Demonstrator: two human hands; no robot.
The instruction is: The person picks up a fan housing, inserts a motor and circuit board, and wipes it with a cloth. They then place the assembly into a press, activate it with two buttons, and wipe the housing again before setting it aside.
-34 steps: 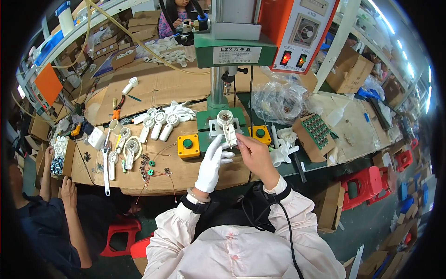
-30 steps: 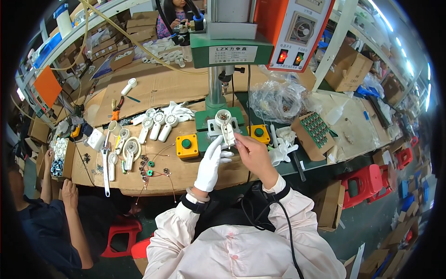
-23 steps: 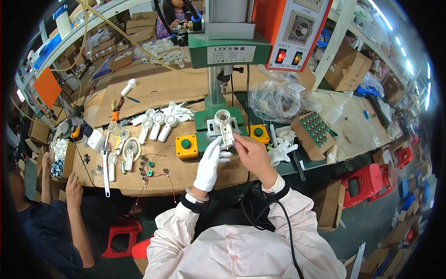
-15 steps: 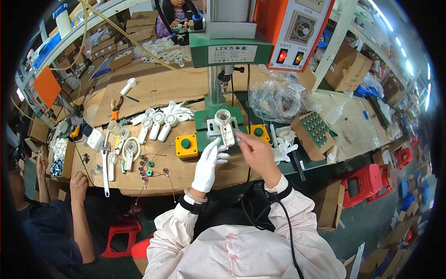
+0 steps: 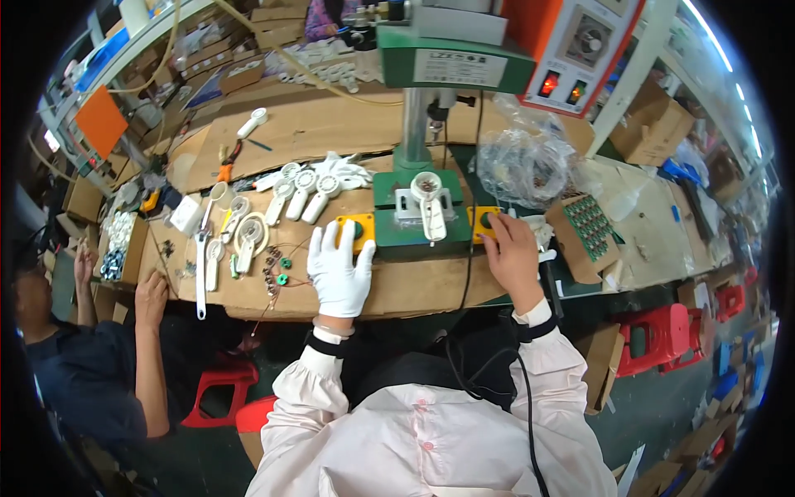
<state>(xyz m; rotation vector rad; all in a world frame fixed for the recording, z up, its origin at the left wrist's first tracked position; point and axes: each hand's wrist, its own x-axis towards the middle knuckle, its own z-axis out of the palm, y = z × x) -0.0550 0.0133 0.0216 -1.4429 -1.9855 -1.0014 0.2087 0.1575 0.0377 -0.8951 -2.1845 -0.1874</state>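
Two hands, two button boxes, one press

Both hands have moved from the white fan housing to the yellow button boxes.

We identify this place as a small-parts assembly workshop. On the cardboard-covered workbench we note a green bench press with a lit control box and two yellow push-button boxes, plus grouped white plastic housings, green circuit boards and pliers. Around it we observe a co-worker, red plastic stools, cardboard boxes and overhead strip lights.
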